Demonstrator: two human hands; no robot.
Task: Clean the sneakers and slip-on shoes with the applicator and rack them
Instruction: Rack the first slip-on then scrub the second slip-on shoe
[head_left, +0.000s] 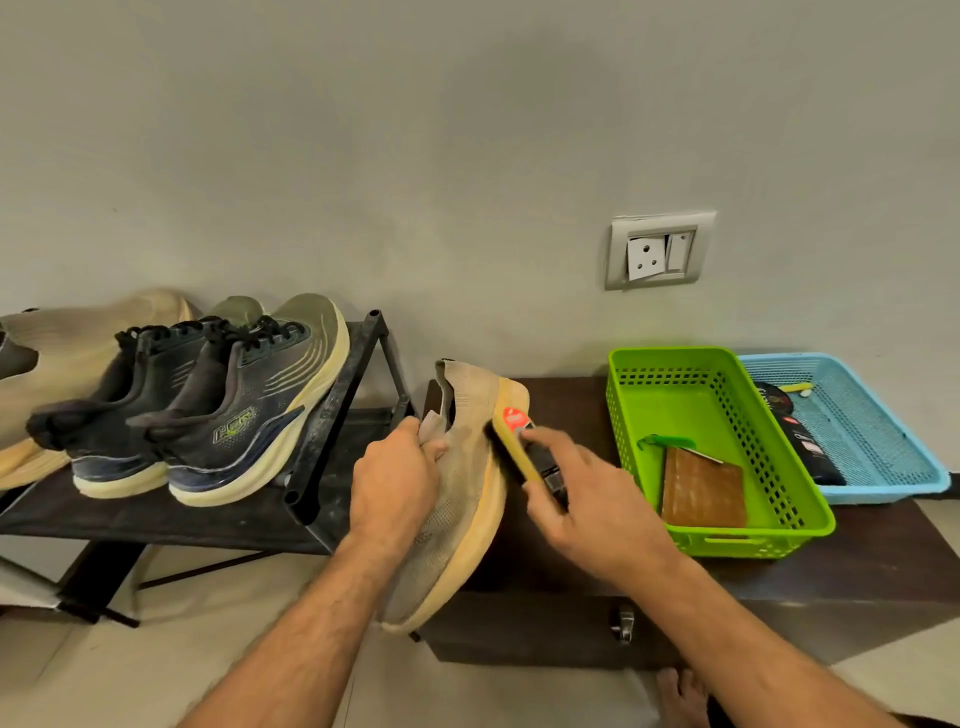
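- A person's left hand (397, 475) is curled around the heel end of a beige knit slip-on shoe (457, 499), gripping its collar, with the yellow sole facing right.
- The shoe is held in the air, tilted with its toe pointing down toward the person, over the left edge of a dark brown desk (571, 613).
- The right hand (587, 499) holds a yellow-backed applicator (511, 441) with a red label, thumb and fingers wrapped around it; its edge presses against the shoe's sole near the heel.
- Just left of the held shoe stands a black shoe rack (332, 415). On its top shelf sits a pair of dark grey sneakers (208, 405) with cream soles, side by side, heels toward the viewer.
- Further left of the sneakers on the same shelf lies another beige slip-on (67, 338), partly cut off by the frame edge.
- To the right of the held shoe, on the desk, is a green plastic basket (779, 467) containing a brown rectangular item (704, 488).
- Touching the green basket's right side is a blue basket (893, 457) holding a dark tube; details are too small to read.
- On the grey wall above the desk is a power socket (657, 252).
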